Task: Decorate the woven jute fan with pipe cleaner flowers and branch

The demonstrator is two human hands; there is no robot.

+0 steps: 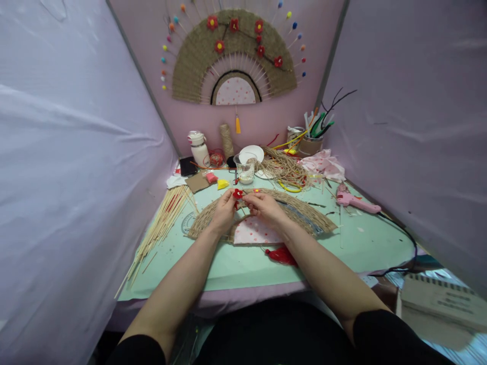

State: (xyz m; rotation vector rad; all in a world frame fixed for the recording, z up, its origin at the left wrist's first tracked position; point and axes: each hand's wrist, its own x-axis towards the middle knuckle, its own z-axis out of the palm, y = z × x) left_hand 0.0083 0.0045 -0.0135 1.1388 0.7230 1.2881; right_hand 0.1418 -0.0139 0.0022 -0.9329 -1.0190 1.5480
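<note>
In the head view, a person's 2 bare hands were close together over a half-round fan (306, 212) that lay flat on the green worktop (236, 271). The left hand (225, 207) had its grip pinched on a small red flower (238, 193). The flower was up above the middle of the fan, between the 2 hands. The right hand (262, 207) had its fingers bent in near the flower's right side. I could not tell if its grip was holding the flower, some other tiny thing, or nothing.

The fan was brown and woven, with a gray-blue patch on the right and white dotted paper low in the middle. A red tassel (281, 255) lay just below it, partly behind the right arm. Lots of thin sticks (162, 228) were on the left, and a pink glue gun (357, 200) was on the right. Behind the fan were a clear cup (245, 176), a white plate (251, 153) and a messy heap of cord (285, 167). A wall fan (190, 71) with red flowers hung at the back, and a yellow tassel (238, 125) hung under it.
</note>
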